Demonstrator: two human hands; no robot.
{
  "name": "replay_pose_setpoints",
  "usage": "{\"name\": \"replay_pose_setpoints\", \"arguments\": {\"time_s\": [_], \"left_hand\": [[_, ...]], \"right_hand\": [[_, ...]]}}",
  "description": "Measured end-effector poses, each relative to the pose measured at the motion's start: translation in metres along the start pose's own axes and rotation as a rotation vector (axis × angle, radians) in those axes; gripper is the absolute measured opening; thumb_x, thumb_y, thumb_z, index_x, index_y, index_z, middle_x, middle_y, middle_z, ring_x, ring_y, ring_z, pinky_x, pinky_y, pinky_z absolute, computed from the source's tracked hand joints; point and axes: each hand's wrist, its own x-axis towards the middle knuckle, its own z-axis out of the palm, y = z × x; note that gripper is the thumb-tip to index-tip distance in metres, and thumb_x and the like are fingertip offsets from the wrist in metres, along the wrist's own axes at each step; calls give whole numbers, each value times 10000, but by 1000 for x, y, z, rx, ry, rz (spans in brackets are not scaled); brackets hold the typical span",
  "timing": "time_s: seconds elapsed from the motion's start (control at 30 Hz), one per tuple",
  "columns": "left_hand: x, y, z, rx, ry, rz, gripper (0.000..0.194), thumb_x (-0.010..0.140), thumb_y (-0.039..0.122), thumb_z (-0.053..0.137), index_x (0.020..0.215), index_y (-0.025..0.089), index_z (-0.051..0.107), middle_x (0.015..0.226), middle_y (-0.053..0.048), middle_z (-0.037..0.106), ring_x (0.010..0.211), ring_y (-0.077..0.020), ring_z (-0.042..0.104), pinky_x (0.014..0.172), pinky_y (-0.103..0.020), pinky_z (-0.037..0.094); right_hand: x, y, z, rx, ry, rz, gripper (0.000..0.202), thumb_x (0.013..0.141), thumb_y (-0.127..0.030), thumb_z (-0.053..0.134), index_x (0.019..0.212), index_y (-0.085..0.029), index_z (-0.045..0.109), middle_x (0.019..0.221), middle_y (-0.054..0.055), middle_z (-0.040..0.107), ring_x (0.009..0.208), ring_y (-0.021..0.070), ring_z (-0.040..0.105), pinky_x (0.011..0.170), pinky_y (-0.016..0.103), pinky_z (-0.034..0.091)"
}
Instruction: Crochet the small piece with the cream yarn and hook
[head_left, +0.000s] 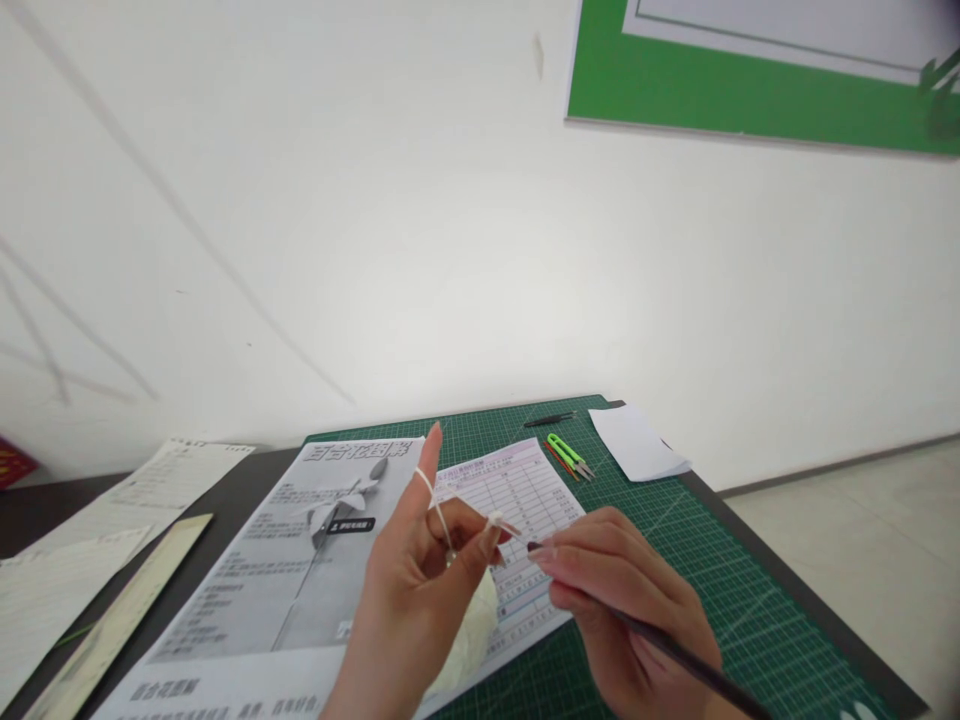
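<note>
My left hand (420, 570) pinches a small piece of white crochet work (496, 519) between thumb and fingers, with the index finger raised. White yarn (441, 510) loops round that finger and runs down into the palm. My right hand (630, 600) grips a crochet hook (652, 640) with a dark handle, held like a pen. Its thin metal tip reaches the white piece at my left fingertips. Partly hidden behind my left hand, a ball of pale yarn (471, 635) lies on the printed chart (517, 490).
Green thread snips (568, 453), a red stick-like item (559, 461) and dark tweezers (550, 419) lie on the green cutting mat (660, 535). White paper (634, 443) is at the right. A printed flower sheet (247, 570), a ruler (127, 625) and handwritten pages (172, 490) are left.
</note>
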Motion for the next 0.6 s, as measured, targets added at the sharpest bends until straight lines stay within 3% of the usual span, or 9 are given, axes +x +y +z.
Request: {"name": "replay_pose_setpoints", "arguments": {"time_s": [0.27,0.43,0.6], "left_hand": [[2,3,-4,-46,-101,-127,919,738,148,733,1495,172,212,577,44,617,572,-119,557,571,-228,386],[1,6,-3,-33,-135,-190,879,697,151,754,1461,175,320,565,30,638,566,-144,600,542,-237,378],[1,6,-6,-36,-204,-243,907,660,135,770,1454,153,332,566,20,654,527,-121,562,525,-227,374]], "right_hand": [[-8,8,-6,233,75,228,196,876,-114,539,1010,-185,663,769,61,647,680,181,575,553,314,479],[-5,14,-6,430,174,356,138,892,-197,556,914,-190,692,698,40,622,626,172,580,530,301,465],[-3,15,-11,486,149,440,127,887,-241,579,867,-200,698,670,27,618,592,164,578,505,284,447]]}}
